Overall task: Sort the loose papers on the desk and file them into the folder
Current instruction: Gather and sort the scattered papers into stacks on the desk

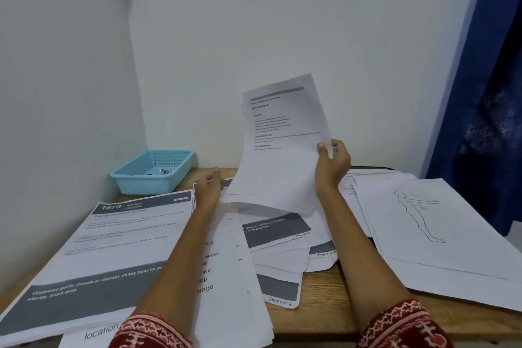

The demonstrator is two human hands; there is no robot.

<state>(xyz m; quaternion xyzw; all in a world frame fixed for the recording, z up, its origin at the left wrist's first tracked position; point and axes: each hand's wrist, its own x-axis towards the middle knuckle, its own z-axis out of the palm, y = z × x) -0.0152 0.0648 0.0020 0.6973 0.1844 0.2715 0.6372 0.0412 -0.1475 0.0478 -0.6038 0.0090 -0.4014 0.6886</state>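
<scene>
My right hand (333, 162) pinches the right edge of a printed sheet (279, 147) and holds it lifted, almost upright, above the desk's middle. My left hand (210, 188) reaches forward with straight fingers that rest on the papers beneath that sheet's lower left corner. Loose papers cover the wooden desk (322, 316): a large sheet headed "1670 KITCHEN" (121, 246) on the left, a fanned pile with handwritten page numbers (278, 257) in the middle, and a sheet with an outline drawing of a figure (418, 223) on the right. No folder is recognisable.
A light blue plastic basket (154, 171) holding small items stands in the desk's back left corner against the white wall. A dark blue curtain (480, 93) hangs at the right. A dark flat object (370, 168) peeks from under the right-hand papers.
</scene>
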